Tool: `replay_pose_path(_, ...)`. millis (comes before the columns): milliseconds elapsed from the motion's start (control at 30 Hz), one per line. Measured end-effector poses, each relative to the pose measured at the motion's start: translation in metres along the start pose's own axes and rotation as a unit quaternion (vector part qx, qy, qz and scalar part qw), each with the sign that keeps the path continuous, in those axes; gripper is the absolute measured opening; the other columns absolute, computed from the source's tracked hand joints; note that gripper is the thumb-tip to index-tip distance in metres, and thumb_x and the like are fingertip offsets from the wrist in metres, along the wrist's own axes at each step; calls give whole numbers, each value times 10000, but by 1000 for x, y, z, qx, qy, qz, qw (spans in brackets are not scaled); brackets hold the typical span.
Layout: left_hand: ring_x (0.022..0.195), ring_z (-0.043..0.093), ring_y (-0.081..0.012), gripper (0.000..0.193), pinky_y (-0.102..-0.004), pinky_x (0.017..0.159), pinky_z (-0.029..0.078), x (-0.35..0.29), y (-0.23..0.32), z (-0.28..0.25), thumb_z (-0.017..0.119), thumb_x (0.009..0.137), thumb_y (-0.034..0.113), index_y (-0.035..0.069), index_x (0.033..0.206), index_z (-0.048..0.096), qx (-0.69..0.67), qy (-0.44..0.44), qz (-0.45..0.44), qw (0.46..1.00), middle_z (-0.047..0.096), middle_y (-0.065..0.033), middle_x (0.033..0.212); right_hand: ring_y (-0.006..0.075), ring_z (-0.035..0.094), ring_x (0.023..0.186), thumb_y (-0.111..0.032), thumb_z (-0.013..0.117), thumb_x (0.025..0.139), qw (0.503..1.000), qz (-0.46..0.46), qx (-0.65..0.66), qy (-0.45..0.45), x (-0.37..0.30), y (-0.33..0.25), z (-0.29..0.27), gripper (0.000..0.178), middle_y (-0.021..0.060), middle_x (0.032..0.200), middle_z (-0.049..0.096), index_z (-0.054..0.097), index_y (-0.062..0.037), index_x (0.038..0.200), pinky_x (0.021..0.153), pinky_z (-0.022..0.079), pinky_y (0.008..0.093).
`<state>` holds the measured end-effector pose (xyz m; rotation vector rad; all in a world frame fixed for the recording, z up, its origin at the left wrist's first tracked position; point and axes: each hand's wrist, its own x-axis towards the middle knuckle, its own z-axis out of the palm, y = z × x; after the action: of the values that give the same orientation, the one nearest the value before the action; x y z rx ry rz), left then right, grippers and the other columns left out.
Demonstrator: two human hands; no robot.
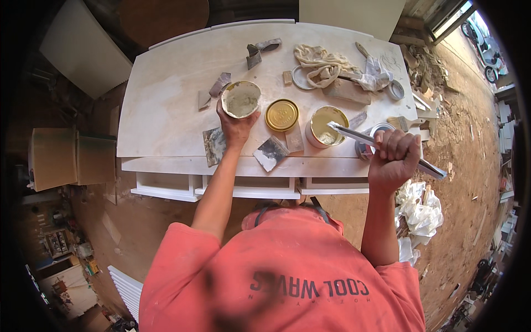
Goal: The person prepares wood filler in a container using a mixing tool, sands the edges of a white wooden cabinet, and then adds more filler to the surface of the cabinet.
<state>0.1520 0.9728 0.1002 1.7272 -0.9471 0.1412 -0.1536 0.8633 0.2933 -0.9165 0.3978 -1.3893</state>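
My left hand (238, 128) is wrapped round the side of a round tub (241, 101) with pale grey-green paste in it, tilted over the white tabletop (166, 122). In the fist of my right hand (394, 157) is a long, flat grey stick (358, 136). White paste coats its left tip, which is over the mouth of an open tin (319, 138). Pale paste shows inside that tin. Between the two containers lies a round gold lid (282, 115). Nearer me is a square plate (271, 154) smeared with white.
Sandpaper pieces (220, 84), a crumpled cloth (321, 58), a wooden block (347, 91) and a brush (362, 50) lie farther back. Another can (381, 128) stands beside my right hand. White drawers (249, 187) jut out below the near edge. Crumpled white plastic (418, 210) lies at right.
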Motion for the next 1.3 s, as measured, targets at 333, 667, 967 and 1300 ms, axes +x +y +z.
replay_pose_path(333, 1220, 496, -374, 1072, -456, 1025, 439, -25, 124, -62, 962, 544, 328, 30, 1396, 382, -125, -165, 157, 966, 500, -185, 1296, 147, 400, 611, -324, 383, 1055, 964, 29, 77, -253, -33, 41, 82, 403, 24, 664, 411, 439, -74, 744, 688, 471, 376)
replay_pose_path(667, 1161, 535, -342, 1044, -449, 983, 453, -29, 150, -82, 938, 543, 469, 12, 1344, 448, -93, -342, 142, 924, 570, -154, 1259, 212, 360, 407, -223, 411, 1038, 865, -170, -82, -465, -39, 25, 79, 493, 67, 529, 348, 344, -29, 590, 404, 287, 361)
replay_pose_path(967, 1166, 537, -360, 1082, -466, 982, 496, -28, 194, -88, 956, 557, 249, 14, 1416, 341, -88, -224, 288, 927, 489, -216, 1301, 181, 305, 384, -236, 399, 1026, 906, -61, -140, -396, -50, -29, 60, 516, 35, 484, 289, 293, -54, 555, 402, 260, 336)
replay_pose_path(1300, 1104, 564, -365, 964, -460, 925, 511, -6, 225, -86, 927, 590, 225, 16, 1369, 400, -136, -236, 351, 896, 518, -204, 1232, 194, 360, 406, -227, 455, 1020, 845, -194, -61, -494, -48, -41, 65, 492, 31, 535, 347, 316, -77, 572, 400, 290, 351)
